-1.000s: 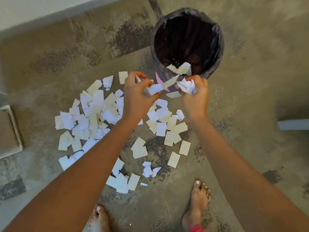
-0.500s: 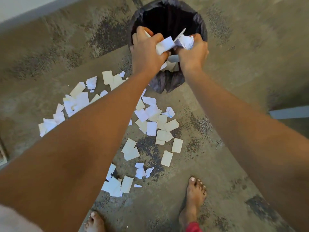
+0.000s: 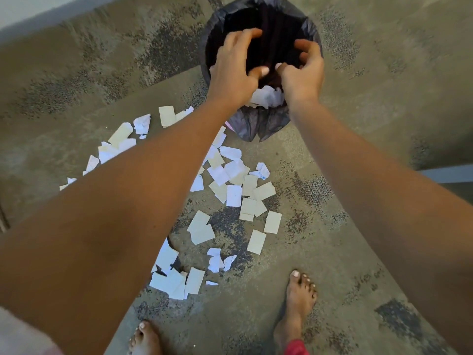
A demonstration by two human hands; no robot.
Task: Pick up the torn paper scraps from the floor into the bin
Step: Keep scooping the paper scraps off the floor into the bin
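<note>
A round bin lined with a black bag (image 3: 313, 29) stands on the floor at the top centre. Both hands hover over its mouth with fingers spread and loosely bent, holding nothing: my left hand (image 3: 234, 69) on the left side, my right hand (image 3: 303, 73) on the right. White scraps (image 3: 267, 97) lie inside the bin just below my hands. Several torn paper scraps (image 3: 234, 194) lie scattered on the floor in front of the bin. More of them (image 3: 117, 143) spread to the left, partly hidden under my left forearm.
The floor is mottled grey concrete. My bare feet, the left one (image 3: 144, 338) and the right one (image 3: 298, 303), stand near the bottom edge, close to the nearest scraps (image 3: 176, 281). A pale wall base (image 3: 28, 11) runs along the top left. A light ledge (image 3: 448, 174) shows at the right.
Both hands carried handfuls of scraps from the floor up over the bin and let go; the paper now lies inside the bin and the fingers are spread.
</note>
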